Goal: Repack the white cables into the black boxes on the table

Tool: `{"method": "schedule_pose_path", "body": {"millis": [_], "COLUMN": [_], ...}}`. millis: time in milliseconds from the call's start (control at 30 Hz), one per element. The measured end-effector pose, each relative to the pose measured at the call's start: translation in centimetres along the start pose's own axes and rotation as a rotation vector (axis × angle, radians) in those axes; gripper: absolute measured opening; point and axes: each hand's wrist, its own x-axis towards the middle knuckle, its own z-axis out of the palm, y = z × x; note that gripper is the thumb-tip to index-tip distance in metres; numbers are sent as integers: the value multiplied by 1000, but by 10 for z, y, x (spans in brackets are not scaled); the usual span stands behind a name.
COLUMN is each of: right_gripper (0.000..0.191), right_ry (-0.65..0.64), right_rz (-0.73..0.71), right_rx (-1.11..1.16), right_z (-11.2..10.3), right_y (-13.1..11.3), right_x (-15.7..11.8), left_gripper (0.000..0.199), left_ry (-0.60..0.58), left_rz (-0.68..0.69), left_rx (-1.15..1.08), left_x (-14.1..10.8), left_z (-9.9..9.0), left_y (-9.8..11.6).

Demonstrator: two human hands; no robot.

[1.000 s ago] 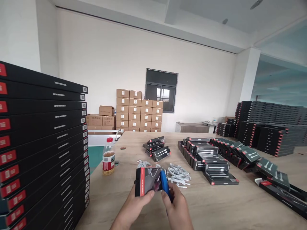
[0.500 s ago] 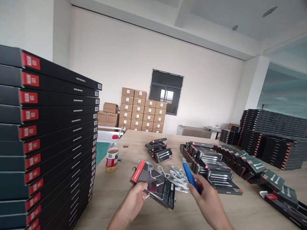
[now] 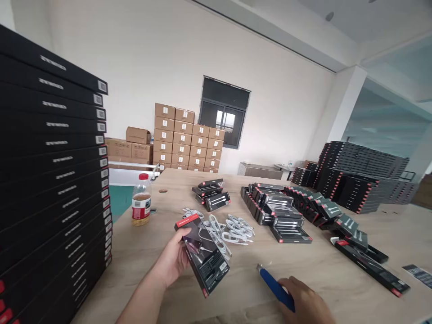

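L hand holds blk box, R hand a poss. cutter.

Held box; small print illegible

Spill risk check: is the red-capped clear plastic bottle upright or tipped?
Upright: the bottle stands on its base, red cap uppermost.

No word or number is coming out legibly. White lettering is running along the stacked black boxes, apparently upside down, with square codes sitting at their ends. The red-ended box is carrying white print on its red band and a pale label. White labels are showing on brown cartons; a bottle is bearing a red-and-white label.
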Motion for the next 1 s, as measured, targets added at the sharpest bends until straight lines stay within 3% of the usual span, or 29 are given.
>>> {"method": "schedule_pose_path", "body": {"millis": [133,367,533,800,1000], "right_gripper": [29,37,10,24,35], "right_ry": [-80,38,47,235,339], "right_rz": [85,15,-22,83,-16], "right_rx": [63,370,350,373,409], "right_z": [-1,8,17,23,23], "right_y": [8,20,14,17,15], "right_x": [-6,48,60,52,52], "left_gripper": [21,33,38,39,24], "left_ry": [-42,-123,-119,-112,-99], "left_rz": [-39,-11,22,-7,9], "left_rx": [53,120,113,128,129], "left_x": [2,10,9,10,9], "left_z": [3,-3,-4,-2,-1], "left_y": [-3,-7,-5,-7,-9]}}
